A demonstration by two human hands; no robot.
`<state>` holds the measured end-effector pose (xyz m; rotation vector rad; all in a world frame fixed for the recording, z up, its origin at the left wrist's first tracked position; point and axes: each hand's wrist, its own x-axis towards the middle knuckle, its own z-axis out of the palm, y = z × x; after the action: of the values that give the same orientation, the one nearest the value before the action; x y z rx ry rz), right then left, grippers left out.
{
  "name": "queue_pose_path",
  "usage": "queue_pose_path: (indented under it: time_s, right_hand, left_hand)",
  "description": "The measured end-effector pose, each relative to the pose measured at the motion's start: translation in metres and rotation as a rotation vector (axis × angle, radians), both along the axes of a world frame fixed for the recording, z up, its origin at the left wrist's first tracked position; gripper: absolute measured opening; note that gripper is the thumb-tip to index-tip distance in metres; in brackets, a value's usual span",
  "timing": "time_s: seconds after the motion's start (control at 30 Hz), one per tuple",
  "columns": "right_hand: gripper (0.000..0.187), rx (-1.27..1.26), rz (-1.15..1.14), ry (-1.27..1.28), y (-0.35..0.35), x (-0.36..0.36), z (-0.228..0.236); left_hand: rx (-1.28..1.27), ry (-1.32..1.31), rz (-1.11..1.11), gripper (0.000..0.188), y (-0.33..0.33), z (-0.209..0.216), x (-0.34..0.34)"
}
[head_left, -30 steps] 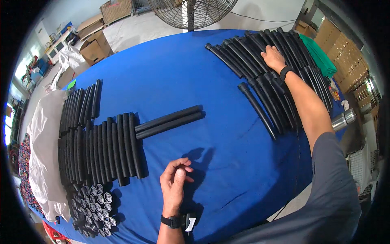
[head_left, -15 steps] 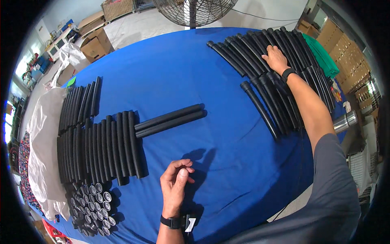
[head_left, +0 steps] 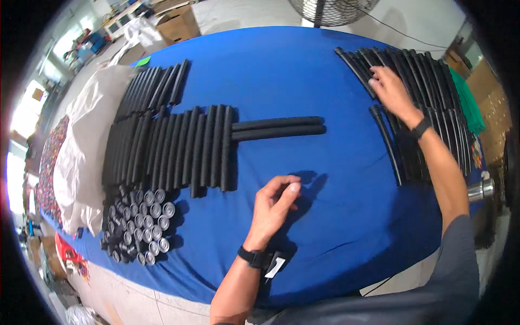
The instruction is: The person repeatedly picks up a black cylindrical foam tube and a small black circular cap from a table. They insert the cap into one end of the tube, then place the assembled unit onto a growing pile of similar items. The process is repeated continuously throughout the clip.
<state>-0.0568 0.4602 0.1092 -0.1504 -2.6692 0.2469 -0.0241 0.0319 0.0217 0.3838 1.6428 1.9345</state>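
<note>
Over the far row of black capped tubes (head_left: pixel 417 81) on the right, my right hand (head_left: pixel 394 95) reaches with its fingers bent and a little apart. It is at the left part of this row, and no tube is lifted in it. A nearer row of the same tubes (head_left: pixel 449 135) lies below, partly hidden by my forearm. My left hand (head_left: pixel 273 208) hovers above the blue cloth at the near middle, thumb against curled fingers, with nothing visible in it. Two plain black tubes (head_left: pixel 279 130) lie crosswise beyond it, their left ends at a row of upright-laid black tubes (head_left: pixel 184 149).
Round black end plugs (head_left: pixel 146 222) stand clustered at the near left. More short tubes (head_left: pixel 157 84) lie behind. White plastic sheeting (head_left: pixel 81 157) covers the table's left edge. Green cloth (head_left: pixel 467 103) and a metal flask (head_left: pixel 480 189) are on the right. A fan (head_left: pixel 330 11) stands beyond the table.
The view has turned, so the table's things sit further right or higher in the picture. My right hand has moved left along the far tube row. My left hand keeps its curled shape.
</note>
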Motion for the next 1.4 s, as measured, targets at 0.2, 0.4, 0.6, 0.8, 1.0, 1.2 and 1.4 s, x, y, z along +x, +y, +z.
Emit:
queue_pose_path:
  time_s: [0.2,0.4,0.6,0.8,1.0,1.2,1.4]
  right_hand:
    - [0.039,0.197,0.417,-0.068,-0.173,0.014,-0.042]
    - [0.039,0.253,0.36,-0.011,-0.207,0.012,-0.062]
    - [0.034,0.116,0.375,-0.171,-0.217,0.023,-0.05]
    - [0.026,0.012,0.455,-0.18,-0.225,0.054,-0.061]
    - [0.033,-0.319,0.39,-0.491,-0.251,0.146,-0.041]
    - [0.034,-0.282,0.341,-0.33,-0.256,0.181,-0.057]
    - [0.034,-0.295,0.342,-0.313,-0.255,0.181,-0.057]
  left_hand:
    - [0.006,-0.011,-0.036,0.033,-0.005,-0.005,-0.001]
    - [0.014,0.002,-0.032,0.033,-0.002,-0.005,-0.001]
    - [0.077,0.022,0.028,0.034,-0.003,-0.004,0.002]
    - [0.084,0.083,0.093,0.031,-0.007,-0.001,0.003]
    - [-0.309,0.805,0.255,0.021,-0.066,0.032,0.003]
    - [-1.268,1.082,0.601,0.023,-0.169,0.06,-0.025]
    - [-1.448,1.027,0.491,0.022,-0.196,0.045,-0.032]
